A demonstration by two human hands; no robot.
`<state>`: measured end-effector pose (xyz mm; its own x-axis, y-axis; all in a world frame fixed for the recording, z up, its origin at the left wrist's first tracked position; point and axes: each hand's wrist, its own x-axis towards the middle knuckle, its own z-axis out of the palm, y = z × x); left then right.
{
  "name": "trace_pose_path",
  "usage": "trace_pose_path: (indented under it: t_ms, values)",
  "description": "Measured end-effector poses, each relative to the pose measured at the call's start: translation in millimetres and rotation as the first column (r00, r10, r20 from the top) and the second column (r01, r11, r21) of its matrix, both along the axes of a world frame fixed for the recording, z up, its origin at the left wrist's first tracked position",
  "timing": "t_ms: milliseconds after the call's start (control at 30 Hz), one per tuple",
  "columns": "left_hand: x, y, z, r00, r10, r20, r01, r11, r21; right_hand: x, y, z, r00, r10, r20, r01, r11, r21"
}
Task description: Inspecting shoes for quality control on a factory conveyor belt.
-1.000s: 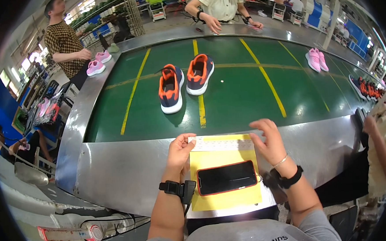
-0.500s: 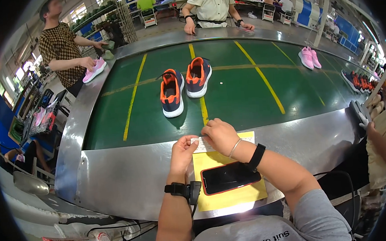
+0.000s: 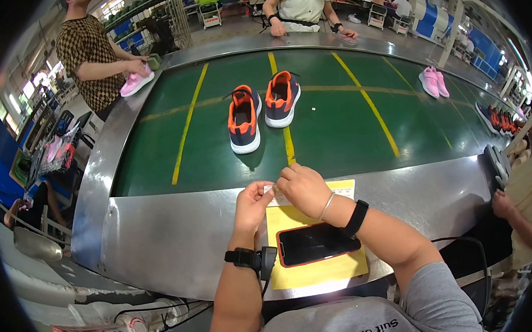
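My left hand (image 3: 252, 208) pinches the left end of a white printed label strip (image 3: 274, 197) between thumb and fingertips. Close beside it, my right hand (image 3: 304, 189) is bent over the strip with its fingers drawn together; what its fingertips grip is hidden. Below both hands lies a yellow sheet (image 3: 297, 278), with more white printed paper along its top edge to the right of my right hand. On that sheet rests a dark-screened phone (image 3: 316, 244) in a red case, partly under my right wrist.
Two navy and orange sneakers (image 3: 244, 120) stand on the green conveyor belt (image 3: 205, 163), beyond the metal table edge (image 3: 172, 232). Pink shoes (image 3: 433, 83) and a row of dark-orange shoes (image 3: 496, 118) are farther right. A co-worker at left holds a pink shoe (image 3: 136, 82); others stand across and at right.
The view has shifted slightly. My hands stay over the label strip, and less of it shows between them. More white paper shows beside my right hand.
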<state>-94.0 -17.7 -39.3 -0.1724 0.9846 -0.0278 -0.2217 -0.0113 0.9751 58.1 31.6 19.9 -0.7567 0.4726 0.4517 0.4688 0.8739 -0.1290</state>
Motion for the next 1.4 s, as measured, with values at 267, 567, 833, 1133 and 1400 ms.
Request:
trace_pose_path:
  t_ms: [267, 567, 833, 1133, 1400]
  values:
    - [1, 2, 8, 0.996, -0.005, 0.089, 0.006, 1.000, -0.012, 13, 17, 22, 0.949, -0.087, -0.303, -0.064, 0.888, -0.455]
    - [0, -2, 18, 0.986, 0.042, 0.159, -0.048, 0.998, 0.034, -48, 78, 33, 0.967, -0.087, -0.238, 0.006, 0.947, -0.322]
    - [-2, 3, 12, 0.974, 0.201, 0.100, -0.198, 0.979, -0.042, -121, 110, 11, 0.970, -0.131, 0.204, 0.176, 0.959, -0.222]
    - [-22, -4, 10, 0.823, 0.280, 0.494, -0.273, 0.958, -0.089, -59, 59, 69, 0.980, 0.147, 0.137, -0.107, 0.958, -0.265]
    - [-27, -9, 25, 0.582, -0.208, 0.786, -0.179, 0.910, 0.373, 8, -29, 89, 0.853, 0.459, 0.247, -0.464, 0.885, -0.041]
